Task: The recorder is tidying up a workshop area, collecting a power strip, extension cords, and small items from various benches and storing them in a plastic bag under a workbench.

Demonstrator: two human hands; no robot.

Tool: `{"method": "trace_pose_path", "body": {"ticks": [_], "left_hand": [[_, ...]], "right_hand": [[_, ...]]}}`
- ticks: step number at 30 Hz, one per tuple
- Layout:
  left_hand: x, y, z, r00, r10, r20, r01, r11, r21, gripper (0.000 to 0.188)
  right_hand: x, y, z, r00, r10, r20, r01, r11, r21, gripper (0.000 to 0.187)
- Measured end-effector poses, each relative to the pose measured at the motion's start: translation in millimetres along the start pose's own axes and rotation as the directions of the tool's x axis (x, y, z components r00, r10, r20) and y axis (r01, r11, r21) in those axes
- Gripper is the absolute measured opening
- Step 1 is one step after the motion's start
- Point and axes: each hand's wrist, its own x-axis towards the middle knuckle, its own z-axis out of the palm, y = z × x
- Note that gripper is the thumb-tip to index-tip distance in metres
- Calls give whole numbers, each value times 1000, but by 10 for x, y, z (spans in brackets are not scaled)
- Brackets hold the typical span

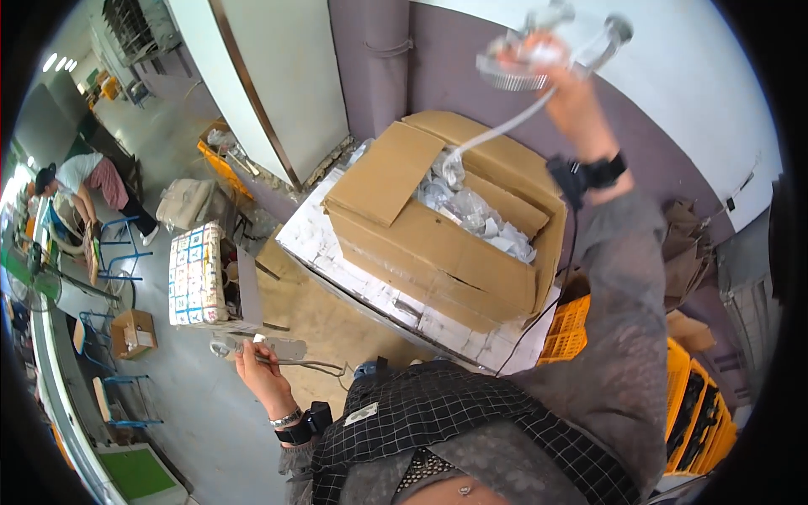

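My right hand (pixel 551 63) is raised high over the far right side, gripping a round, pale part with a ridged rim (pixel 513 82); motion blurs it. A light grey cord (pixel 505 129) hangs from there into the open cardboard box (pixel 412 261), which holds clear plastic bags and white paper (pixel 480 215). Low on the left, my left hand (pixel 263 370) is closed round a flat grey piece with a rounded end (pixel 225 347). From this hand a grey cable (pixel 316 364) trails right in a loop.
The box stands on a white-covered table (pixel 316 240) against the wall. Yellow crates (pixel 566 330) are beside my right arm. A stool with a patterned cushion (pixel 195 276) stands left, near a small carton (pixel 135 334). Farther left another person (pixel 93 181) bends over by blue-framed stools.
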Motion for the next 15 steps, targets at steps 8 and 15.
{"method": "trace_pose_path", "body": {"ticks": [8, 15], "left_hand": [[-109, -60, -147, 998, -10, -64, 19, 989, 146, 15], [-146, -137, -29, 995, 23, -98, -5, 984, 180, 17]], "right_hand": [[-2100, 1411, 541, 932, 362, -19, -336, 842, -421, 61], [-2711, 1998, 548, 853, 471, 224, -226, 722, -654, 52]]}}
